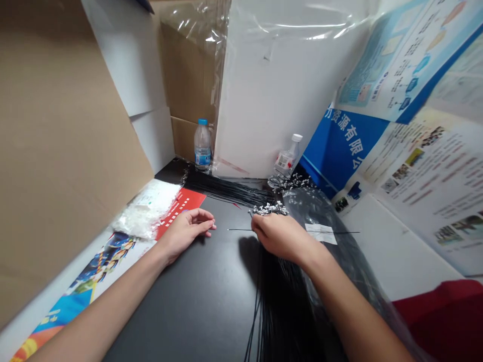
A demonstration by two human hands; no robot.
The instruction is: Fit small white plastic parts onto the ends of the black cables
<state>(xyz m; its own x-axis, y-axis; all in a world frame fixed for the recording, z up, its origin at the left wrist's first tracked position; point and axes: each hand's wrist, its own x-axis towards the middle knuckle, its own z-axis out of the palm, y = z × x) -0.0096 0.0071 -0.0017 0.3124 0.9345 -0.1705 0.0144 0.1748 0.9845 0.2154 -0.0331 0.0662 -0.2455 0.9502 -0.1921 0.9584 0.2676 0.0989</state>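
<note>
My left hand (188,230) is over the dark table (177,301), its thumb and forefinger pinched on a tiny white piece (214,226). My right hand (277,234) is closed on a thin black wire (239,230), whose bare-looking tip points left toward my left hand. The wire and the white piece are apart. Just beyond my right fingers lie the white connector ends (277,207) of a black wire bundle (279,306), which runs under my right wrist to the near edge.
A clear bag of small white parts (147,208) lies at left on a red sheet (194,199). More black wires (230,188) lie across the back. Two plastic bottles, one blue-capped (203,146) and one white-capped (290,153), stand behind. Clear plastic (339,271) covers the right side.
</note>
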